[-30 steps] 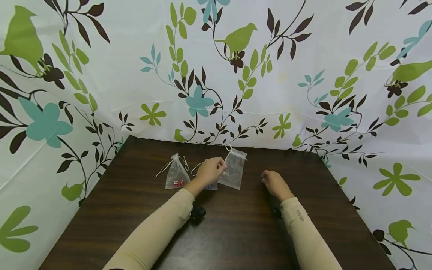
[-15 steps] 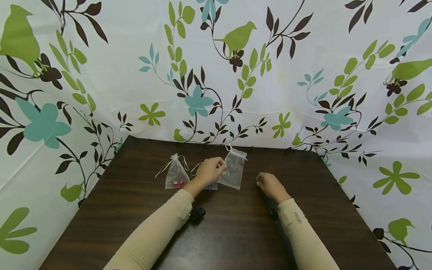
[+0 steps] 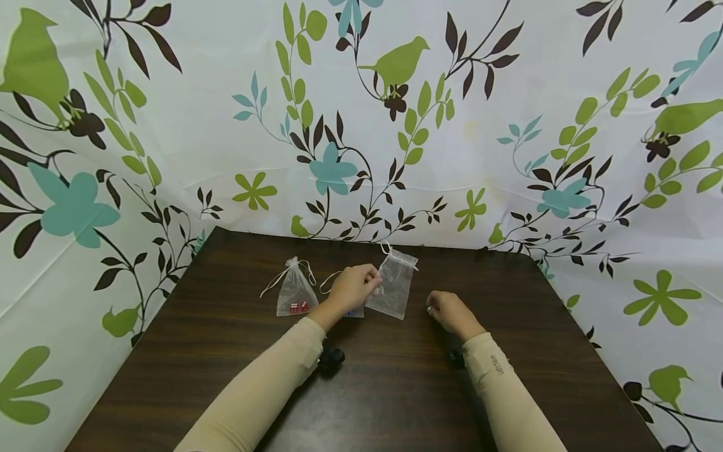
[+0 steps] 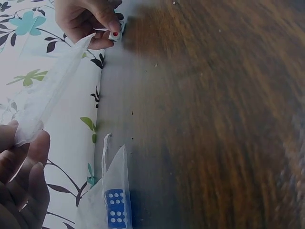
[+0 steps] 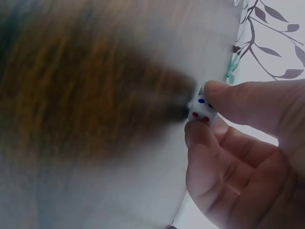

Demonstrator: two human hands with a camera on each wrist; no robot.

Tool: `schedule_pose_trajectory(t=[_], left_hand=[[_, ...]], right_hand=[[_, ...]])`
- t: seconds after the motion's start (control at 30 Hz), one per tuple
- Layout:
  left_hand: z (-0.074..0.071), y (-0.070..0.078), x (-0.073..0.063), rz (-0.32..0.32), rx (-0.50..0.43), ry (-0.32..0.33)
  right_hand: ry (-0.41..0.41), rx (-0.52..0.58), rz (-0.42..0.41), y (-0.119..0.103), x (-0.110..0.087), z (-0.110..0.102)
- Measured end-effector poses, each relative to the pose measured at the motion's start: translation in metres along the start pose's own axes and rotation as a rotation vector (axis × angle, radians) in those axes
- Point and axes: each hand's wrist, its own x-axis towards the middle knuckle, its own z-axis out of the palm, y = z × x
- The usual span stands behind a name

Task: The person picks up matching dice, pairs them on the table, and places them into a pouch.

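Observation:
In the head view my left hand (image 3: 353, 285) holds the edge of a sheer white drawstring pouch (image 3: 392, 292). The left wrist view shows its thumb and fingers pinching the pouch (image 4: 52, 98), which looks flat. To the right, my right hand (image 3: 452, 311) is a short way from the pouch, low over the table. Between its thumb and index finger it pinches a white die (image 5: 202, 112) with red and blue pips. A second sheer pouch (image 4: 114, 167) with blue dice (image 4: 116, 210) lies beneath the left hand, partly hidden by it in the head view.
A third sheer pouch (image 3: 295, 285), drawn closed, stands at the left with red dice (image 3: 299, 307) inside. The dark wooden table (image 3: 384, 402) runs back to a white patterned cloth (image 3: 214, 125) with birds and leaves.
My right hand has moved left with the die, closer to the pouch. The pouch in my left hand has shifted slightly to the right; the left hand has barely moved.

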Motion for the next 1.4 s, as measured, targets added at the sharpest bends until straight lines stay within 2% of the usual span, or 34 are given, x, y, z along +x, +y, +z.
schedule_pose_trajectory(t=[0.33, 0.6, 0.7, 0.83, 0.93, 1.2, 1.3, 1.4], left_hand=[[0.001, 0.0, -0.001, 0.027, 0.019, 0.001], [0.002, 0.0, 0.0, 0.039, 0.013, 0.006], [0.002, 0.001, 0.0, 0.057, 0.002, 0.003], [0.003, 0.0, 0.0, 0.094, 0.005, 0.011], [0.003, -0.001, 0.0, 0.118, 0.01, 0.025], [0.005, -0.003, 0.0, 0.137, 0.02, 0.017], [0.005, -0.002, -0.001, 0.142, 0.011, 0.008], [0.005, -0.002, -0.002, 0.156, 0.018, 0.003]], right_hand=[[-0.004, -0.037, -0.032, 0.001, 0.0, 0.005], [-0.04, -0.049, -0.003, 0.0, 0.001, 0.001], [-0.012, -0.083, 0.015, -0.001, 0.001, -0.002], [0.08, -0.096, 0.038, -0.003, 0.004, -0.007], [0.153, -0.035, 0.02, -0.005, 0.009, -0.012], [0.341, 0.285, -0.076, -0.018, 0.024, -0.024], [0.363, 0.353, -0.117, -0.022, 0.027, -0.027], [0.355, 0.377, -0.132, -0.023, 0.028, -0.028]])
